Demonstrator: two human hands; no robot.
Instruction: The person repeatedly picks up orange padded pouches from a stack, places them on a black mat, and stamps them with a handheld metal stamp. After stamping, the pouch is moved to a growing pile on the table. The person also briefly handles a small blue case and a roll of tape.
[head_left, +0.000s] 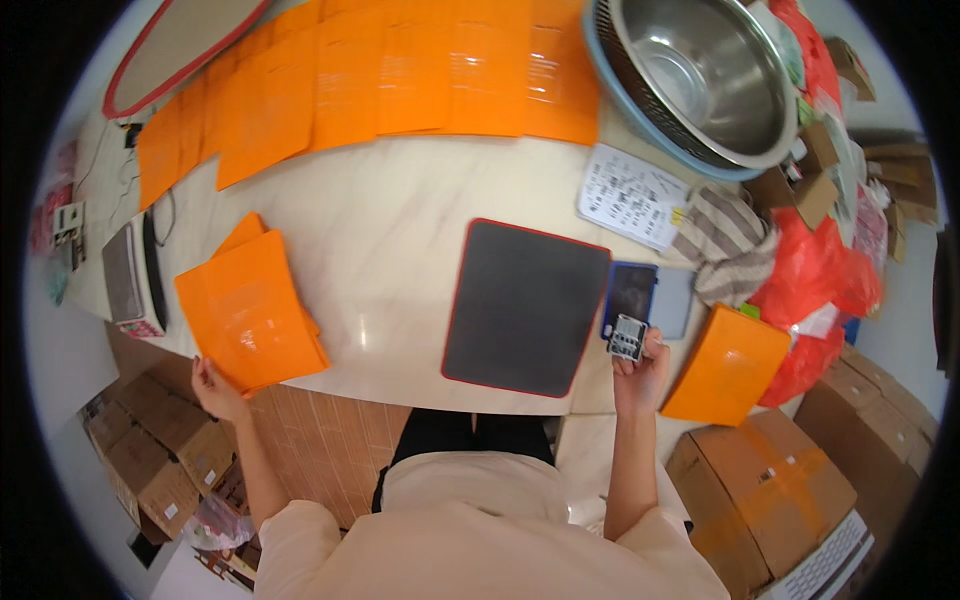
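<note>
My left hand (217, 390) is at the near left corner of a stack of flat orange envelopes (247, 307). Its fingertips meet the edge of the stack, and whether they pinch an envelope is hard to see. In my right hand (641, 373) is a small silver and black stamp (628, 337), its ridged face turned up to the camera. Just beyond it lies an open blue ink pad case (630, 289), with a dark pad and a pale lid (673, 300) folded to the right. Left of the pad is a dark grey mat (529, 307) with red edging.
A row of overlapping orange envelopes (420, 67) spans the far side. A steel bowl (697, 75) sits in a blue basin. A sheet with writing (634, 196), a striped cloth (724, 232) and another orange stack (727, 365) are at right. Cartons (757, 495) stand beside the table.
</note>
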